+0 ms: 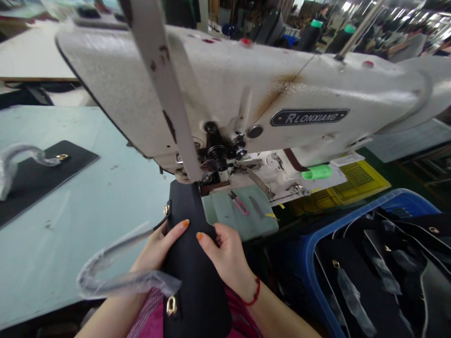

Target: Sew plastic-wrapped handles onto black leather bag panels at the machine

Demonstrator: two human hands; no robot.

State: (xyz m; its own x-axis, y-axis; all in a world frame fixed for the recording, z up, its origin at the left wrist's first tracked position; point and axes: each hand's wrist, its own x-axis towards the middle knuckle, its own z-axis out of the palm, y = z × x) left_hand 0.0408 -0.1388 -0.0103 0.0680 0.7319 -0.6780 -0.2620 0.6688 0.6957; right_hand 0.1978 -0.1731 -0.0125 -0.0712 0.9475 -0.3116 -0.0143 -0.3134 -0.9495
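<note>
Both hands grip a black bag panel (197, 263), whose far end reaches under the head of a white sewing machine (218, 84). My left hand (158, 249) holds its left edge, thumb on top and fingers hidden beneath. On the right edge, my right hand (225, 251) pinches the panel between thumb and curled fingers. A plastic-wrapped handle (116, 286) loops out to the left from gold-coloured fittings on the panel. The machine's needle area is partly hidden behind its own head.
Pink-handled thread snips (240, 204) lie on the machine bed. To the right, a blue basket (310, 253) holds several black panels with wrapped handles. Another black panel (52, 173) lies on the pale table (105, 202) at left. A yellow crate (366, 178) stands behind the basket.
</note>
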